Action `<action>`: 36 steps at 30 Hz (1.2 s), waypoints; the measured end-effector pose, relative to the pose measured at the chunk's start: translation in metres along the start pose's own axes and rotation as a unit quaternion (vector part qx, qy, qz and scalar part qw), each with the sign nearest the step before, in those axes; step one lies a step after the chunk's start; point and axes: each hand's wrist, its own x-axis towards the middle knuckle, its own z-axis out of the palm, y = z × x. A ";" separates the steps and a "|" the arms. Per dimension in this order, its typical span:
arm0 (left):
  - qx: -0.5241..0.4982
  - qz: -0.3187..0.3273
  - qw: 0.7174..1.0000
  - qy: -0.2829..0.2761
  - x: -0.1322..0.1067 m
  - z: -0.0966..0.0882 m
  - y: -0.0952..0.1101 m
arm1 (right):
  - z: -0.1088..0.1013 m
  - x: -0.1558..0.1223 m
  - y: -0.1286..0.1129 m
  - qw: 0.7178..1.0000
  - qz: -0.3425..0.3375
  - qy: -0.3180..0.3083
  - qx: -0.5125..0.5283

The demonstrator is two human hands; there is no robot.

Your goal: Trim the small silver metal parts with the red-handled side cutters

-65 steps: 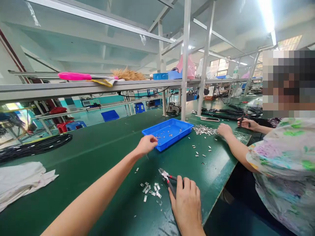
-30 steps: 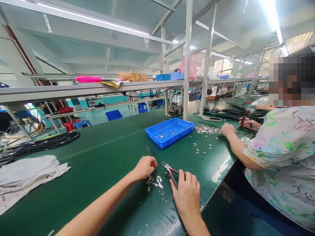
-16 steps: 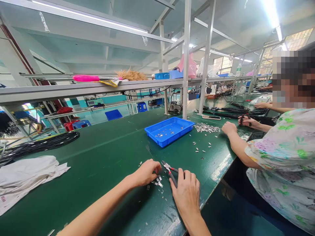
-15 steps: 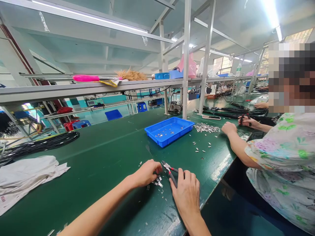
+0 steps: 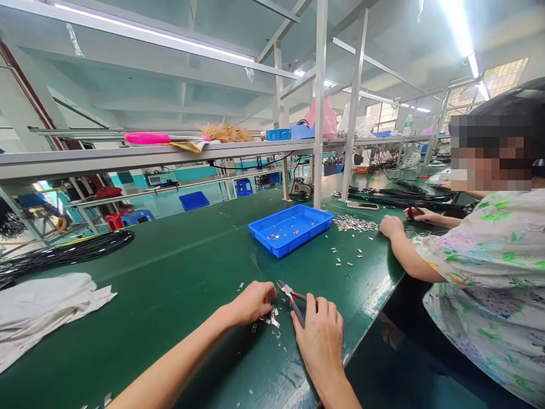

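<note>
Dipping into the metal pieces (image 5: 275, 324) beside the pliers (image 5: 286, 290)

The left hand (image 5: 256, 301) has come away from the blue tray (image 5: 303, 238) and now sits low at the scatter, its fingertips just beside the pliers' tips. That brings pieces and tool together, so the work appears to have shifted from tray to scatter. The left hand's fingers are curled in; whether they pinch a piece cannot be told, as the knuckles hide it. The right hand (image 5: 321, 332) is closed over the pliers' handles, which stand spread. The pieces lie between the two hands, some partly hidden by the left fingers.

Under both hands runs a glossy green tabletop (image 5: 179, 250), scuffed near the right hand. Beyond the hands, the tray contains small bits; past its right side, a larger heap (image 5: 353, 224) lies near a co-worker's hand (image 5: 392, 226). Well left of the left hand are a white cloth (image 5: 46, 309) and black cable (image 5: 85, 253). Above and beyond, a shelf (image 5: 76, 157) carries a pink-handled brush (image 5: 147, 138).
</note>
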 end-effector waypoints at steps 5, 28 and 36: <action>-0.056 -0.037 0.998 0.011 0.001 0.006 -0.007 | 0.001 0.000 0.000 1.000 0.001 0.001 -0.003; -0.571 -0.161 0.783 0.187 -0.145 0.002 0.050 | 0.002 -0.008 0.010 0.996 -0.071 0.057 0.008; -0.561 -0.181 0.775 0.226 -0.179 0.012 0.055 | -0.037 -0.075 0.015 0.952 -0.253 0.160 0.061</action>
